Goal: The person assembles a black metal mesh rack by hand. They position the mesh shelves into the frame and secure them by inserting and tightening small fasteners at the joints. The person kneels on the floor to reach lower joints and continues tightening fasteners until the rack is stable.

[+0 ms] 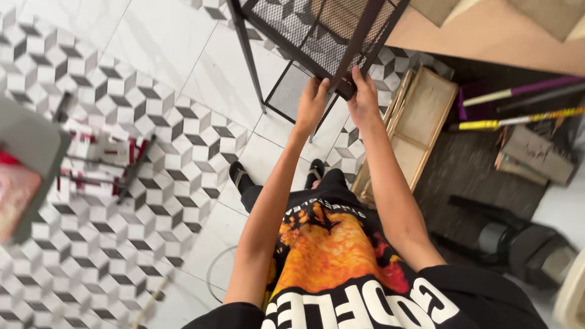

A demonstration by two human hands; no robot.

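Right at the front corner of the black wire rack (317, 27) is where I've got both hands. My left hand (312, 100) is curled around the thin frame bar at the rack's lower corner, and my right hand (364, 100) is closed on the same corner just beside it, fingers wrapped over the edge. I'd guess the rack is stiff metal with mesh shelves, fairly light but awkward and tippy, so gripping the frame bars rather than the mesh seems smart. It stands on the patterned tile floor (122, 109). Wooden frames (420, 122) lean just right of the rack, brooms (518, 91) beyond them.
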